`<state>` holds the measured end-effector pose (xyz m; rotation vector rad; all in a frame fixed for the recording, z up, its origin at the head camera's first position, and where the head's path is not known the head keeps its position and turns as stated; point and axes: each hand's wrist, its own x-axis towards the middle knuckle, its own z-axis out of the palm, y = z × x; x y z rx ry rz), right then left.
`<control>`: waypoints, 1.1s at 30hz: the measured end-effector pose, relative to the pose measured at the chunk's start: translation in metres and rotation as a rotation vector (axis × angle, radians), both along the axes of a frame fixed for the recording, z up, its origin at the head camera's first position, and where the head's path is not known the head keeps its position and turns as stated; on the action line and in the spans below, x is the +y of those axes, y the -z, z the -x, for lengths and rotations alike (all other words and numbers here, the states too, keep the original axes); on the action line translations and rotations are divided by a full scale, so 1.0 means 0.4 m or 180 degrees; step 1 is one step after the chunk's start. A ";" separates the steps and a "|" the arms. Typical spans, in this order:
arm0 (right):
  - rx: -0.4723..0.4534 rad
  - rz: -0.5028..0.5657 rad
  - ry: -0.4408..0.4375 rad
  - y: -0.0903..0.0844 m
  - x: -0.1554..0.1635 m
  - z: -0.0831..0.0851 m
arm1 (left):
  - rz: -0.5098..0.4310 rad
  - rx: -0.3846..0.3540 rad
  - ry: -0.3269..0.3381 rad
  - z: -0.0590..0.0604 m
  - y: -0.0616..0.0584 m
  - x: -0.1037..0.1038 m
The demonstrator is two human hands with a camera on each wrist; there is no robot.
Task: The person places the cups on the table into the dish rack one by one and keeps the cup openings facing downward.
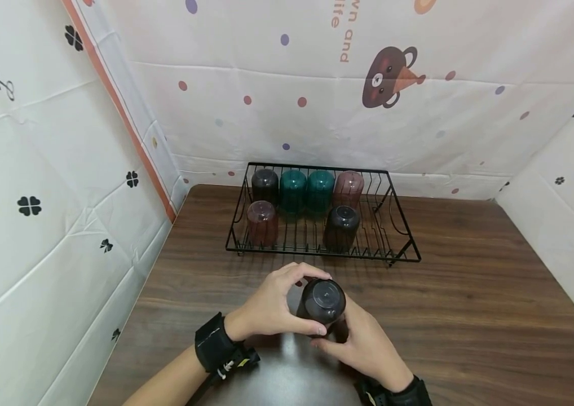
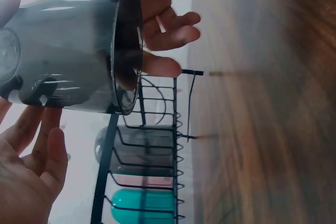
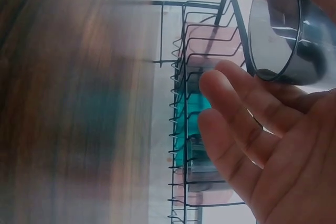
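Observation:
A dark grey see-through glass [image 1: 323,300] is held upside down above the table, in front of the rack, its base facing up. My left hand [image 1: 277,304] grips it around the base end, thumb on the near side and fingers on the far side. Lower down, my right hand [image 1: 363,344] pinches it at the rim with thumb and index finger. The open rim of the glass [image 2: 126,51] points toward the tabletop in the left wrist view. In the right wrist view, the other fingers [image 3: 236,114] of the right hand stretch out below the rim.
Behind the hands stands a black wire rack [image 1: 388,256] holding upturned glasses: two teal [image 1: 293,189], two pink [image 1: 262,223] and two dark grey [image 1: 341,228]. Its right end has bare wires. The brown wooden table [image 1: 495,293] meets printed cloth walls [image 1: 226,113] at back and sides.

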<state>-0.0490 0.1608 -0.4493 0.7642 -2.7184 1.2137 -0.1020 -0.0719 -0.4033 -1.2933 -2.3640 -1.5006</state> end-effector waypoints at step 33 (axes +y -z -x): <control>0.0176 -0.0296 0.0400 -0.008 0.037 0.006 | 0.0010 0.0173 -0.0754 0.152 -0.121 -0.032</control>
